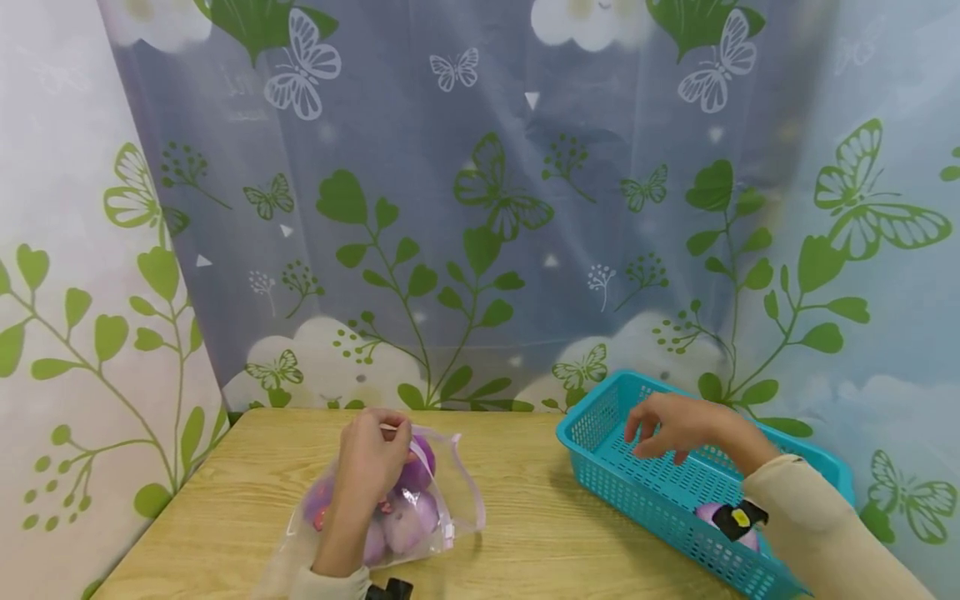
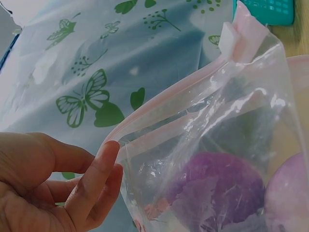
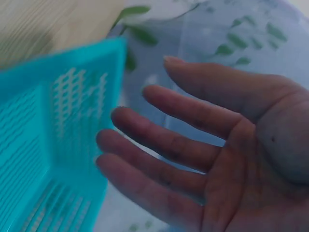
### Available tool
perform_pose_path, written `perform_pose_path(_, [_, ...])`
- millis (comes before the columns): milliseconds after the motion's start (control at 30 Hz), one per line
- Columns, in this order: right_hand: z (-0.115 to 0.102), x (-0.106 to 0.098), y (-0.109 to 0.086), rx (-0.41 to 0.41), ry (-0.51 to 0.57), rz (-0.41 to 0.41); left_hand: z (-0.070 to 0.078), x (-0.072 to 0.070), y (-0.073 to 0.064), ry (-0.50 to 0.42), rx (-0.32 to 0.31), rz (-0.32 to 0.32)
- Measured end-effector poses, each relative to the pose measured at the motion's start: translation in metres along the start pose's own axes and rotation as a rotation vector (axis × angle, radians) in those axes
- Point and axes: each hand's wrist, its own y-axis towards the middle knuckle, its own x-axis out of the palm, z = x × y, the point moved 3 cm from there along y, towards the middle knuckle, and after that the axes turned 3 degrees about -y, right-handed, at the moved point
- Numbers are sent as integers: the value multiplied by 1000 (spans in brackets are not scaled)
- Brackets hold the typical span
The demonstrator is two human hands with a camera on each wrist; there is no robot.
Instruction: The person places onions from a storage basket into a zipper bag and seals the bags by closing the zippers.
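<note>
A clear zip bag with a pink-edged opening lies on the table, several round purple and lilac things inside it. My left hand pinches the bag's top edge between thumb and fingers. In the left wrist view a white slider sits at the far end of the pink zip strip, and a darker purple round thing shows through the plastic. Over the turquoise basket hangs my right hand, fingers loosely spread and holding nothing. A lilac round thing lies in the basket, partly hidden by my wrist strap.
The basket stands on the right of the wooden table, its perforated walls rising around the space below my right hand. Behind the table hangs a curtain printed with leaves and butterflies, close to the back edge.
</note>
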Motion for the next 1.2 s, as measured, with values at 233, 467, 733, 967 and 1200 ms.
perform_pose_path(233, [52,8,-11,191,1,-108,1,1,-1,2,1,-3])
perform_pose_path(467, [83,17,-14,300,17,-171,1,0,-1,8,26,10])
perform_pose_path(733, [101,37,-13,370,102,-239,1,0,-1,13,20,4])
perform_pose_path(967, [108,44,-12,369,115,-297,1,1,0,13,16,9])
perform_pose_path(1200, [110,45,-14,368,125,-312,2,0,-1,15,19,9])
